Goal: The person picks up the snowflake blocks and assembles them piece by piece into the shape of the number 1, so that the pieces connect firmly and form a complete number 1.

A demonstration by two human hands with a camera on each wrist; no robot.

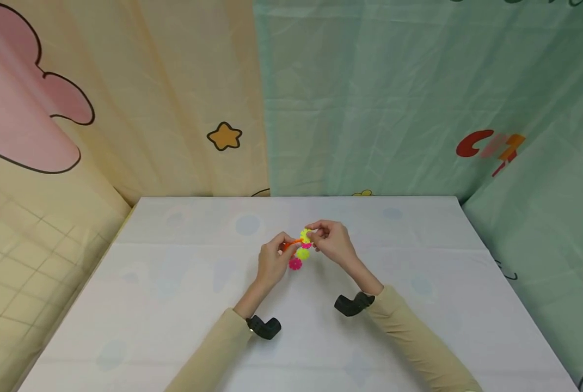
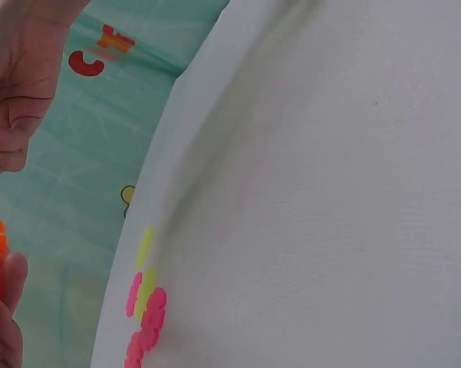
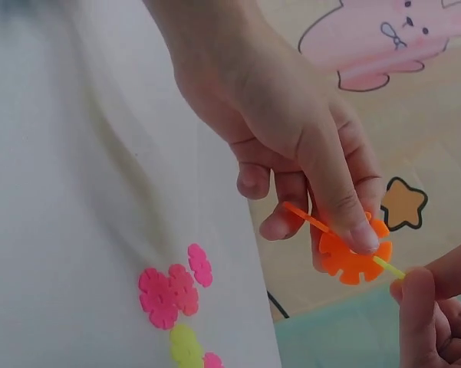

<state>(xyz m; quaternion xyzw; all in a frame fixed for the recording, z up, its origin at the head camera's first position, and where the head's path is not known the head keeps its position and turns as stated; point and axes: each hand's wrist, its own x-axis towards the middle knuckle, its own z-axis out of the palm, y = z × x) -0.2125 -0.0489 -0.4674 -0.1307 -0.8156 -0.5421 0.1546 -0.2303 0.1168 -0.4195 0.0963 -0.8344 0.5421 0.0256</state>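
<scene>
Above the table, my left hand (image 1: 271,262) pinches an orange notched plastic disc (image 3: 357,259) between thumb and fingers. A second orange disc (image 3: 307,218), seen edge-on in the right wrist view, crosses the first one at an angle. My right hand (image 1: 336,243) pinches a yellow notched disc (image 1: 306,235) by its rim. The edge of the yellow disc meets the orange disc's rim in the right wrist view. Behind and below the hands, several pink discs (image 3: 159,297) and yellow discs (image 3: 186,346) lie close together on the table.
The table (image 1: 173,326) wears a white cloth with faint pale spots. A cream curtain (image 1: 183,81) and a green curtain (image 1: 369,98) hang behind its far edge. Each wrist carries a black camera mount, such as the left mount (image 1: 265,328).
</scene>
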